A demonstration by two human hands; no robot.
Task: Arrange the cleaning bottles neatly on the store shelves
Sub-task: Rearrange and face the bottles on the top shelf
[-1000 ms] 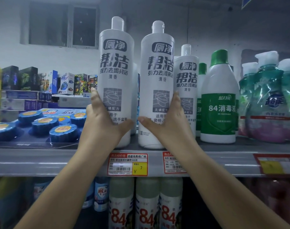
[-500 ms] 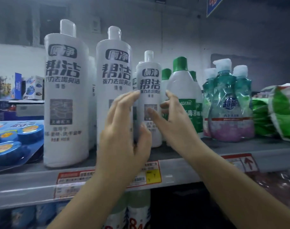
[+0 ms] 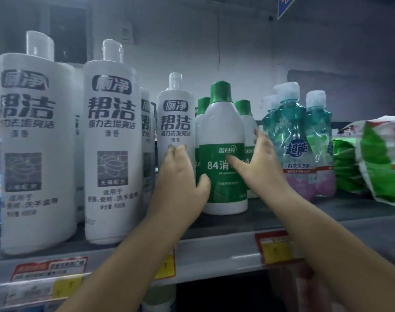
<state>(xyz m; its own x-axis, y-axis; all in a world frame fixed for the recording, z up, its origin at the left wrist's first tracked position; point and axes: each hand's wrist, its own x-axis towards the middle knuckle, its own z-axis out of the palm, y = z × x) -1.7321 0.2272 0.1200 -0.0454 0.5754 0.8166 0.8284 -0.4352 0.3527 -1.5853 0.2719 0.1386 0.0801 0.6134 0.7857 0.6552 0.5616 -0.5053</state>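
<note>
A white bottle with a green cap and green label stands at the middle of the shelf. My right hand lies against its right side, thumb stretched across the label. My left hand is at its left, thumb on the green label, fingertips touching the small white toilet-cleaner bottle. Two tall white toilet-cleaner bottles stand further left. More green-capped bottles stand behind the front one.
Teal laundry-liquid bottles stand right of my right hand. Green and white bags lie at the far right. Price tags hang on the shelf's front edge. Blue packs sit at the far left edge.
My view has shifted right and closer. Both hands left the tall white bottles and moved right, now flanking the green-capped bottle.
</note>
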